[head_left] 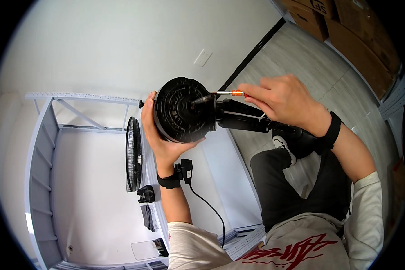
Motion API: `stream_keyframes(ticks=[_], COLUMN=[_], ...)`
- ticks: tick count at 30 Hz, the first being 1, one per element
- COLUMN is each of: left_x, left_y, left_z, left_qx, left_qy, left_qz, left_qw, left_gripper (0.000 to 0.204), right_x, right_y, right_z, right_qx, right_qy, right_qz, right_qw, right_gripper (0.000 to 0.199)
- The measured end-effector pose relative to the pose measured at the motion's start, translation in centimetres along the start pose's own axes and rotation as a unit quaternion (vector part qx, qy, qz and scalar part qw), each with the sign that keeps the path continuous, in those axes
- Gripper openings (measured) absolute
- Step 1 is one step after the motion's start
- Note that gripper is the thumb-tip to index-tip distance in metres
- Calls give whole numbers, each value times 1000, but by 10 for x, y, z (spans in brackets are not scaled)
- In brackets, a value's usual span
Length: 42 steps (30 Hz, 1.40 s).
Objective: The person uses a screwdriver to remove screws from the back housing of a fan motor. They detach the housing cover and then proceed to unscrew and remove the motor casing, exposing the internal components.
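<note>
A round black fan motor housing (pixel 173 112), with ribs and a central hub, is tilted so its face shows. My left hand (pixel 162 146) grips its rim, thumb underneath and fingers up the left side. From the housing a black fan stand (pixel 245 118) runs right, toward my legs. In my right hand (pixel 285 101) is a screwdriver (pixel 236 93) with an orange-red handle, held nearly level. Its shaft points left to the housing's upper right side; whether the tip sits in a screw is too small to tell.
A metal shelf (pixel 94 189) at left carries a round fan grille (pixel 132 155), a black part (pixel 145 194), a dark flat piece (pixel 147 218) and a bit set (pixel 159 247). A cable (pixel 207 202) hangs from my left wrist. Cardboard boxes (pixel 360 49) stand far right.
</note>
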<state>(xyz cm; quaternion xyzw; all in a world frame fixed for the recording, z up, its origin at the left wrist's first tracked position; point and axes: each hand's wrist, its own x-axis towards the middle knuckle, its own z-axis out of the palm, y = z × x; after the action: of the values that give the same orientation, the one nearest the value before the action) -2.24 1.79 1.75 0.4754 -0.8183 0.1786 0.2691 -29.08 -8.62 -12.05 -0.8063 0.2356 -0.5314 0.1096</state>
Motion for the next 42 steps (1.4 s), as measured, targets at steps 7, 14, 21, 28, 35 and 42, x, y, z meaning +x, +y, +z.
stream_keyframes(ticks=[7, 14, 21, 28, 35, 42], left_x=[0, 3, -2, -1, -3, -3], left_y=[-1, -2, -5, -7, -7, -11], left_z=[-1, -3, -3, -3, -6, -9], left_qx=[1, -4, -28, -36, -27, -12], left_qy=[-4, -22, -22, -22, -23, -60], left_qz=[7, 11, -4, -3, 8, 20], left_qw=[1000, 1000, 999, 999, 999, 998], left_gripper=[129, 129, 130, 131, 128, 139], right_x=[10, 51, 70, 67, 89, 89], right_y=[19, 57, 66, 70, 69, 75], right_z=[-4, -13, -11, -4, -12, -8], right_qx=[12, 100, 183, 208, 60, 74], right_qy=[-48, -200, -277, -283, -223, -213], right_qz=[-52, -69, -36, -7, -180, -206], right_qw=[997, 972, 943, 936, 956, 952], right_gripper=[20, 27, 27, 25, 21, 19])
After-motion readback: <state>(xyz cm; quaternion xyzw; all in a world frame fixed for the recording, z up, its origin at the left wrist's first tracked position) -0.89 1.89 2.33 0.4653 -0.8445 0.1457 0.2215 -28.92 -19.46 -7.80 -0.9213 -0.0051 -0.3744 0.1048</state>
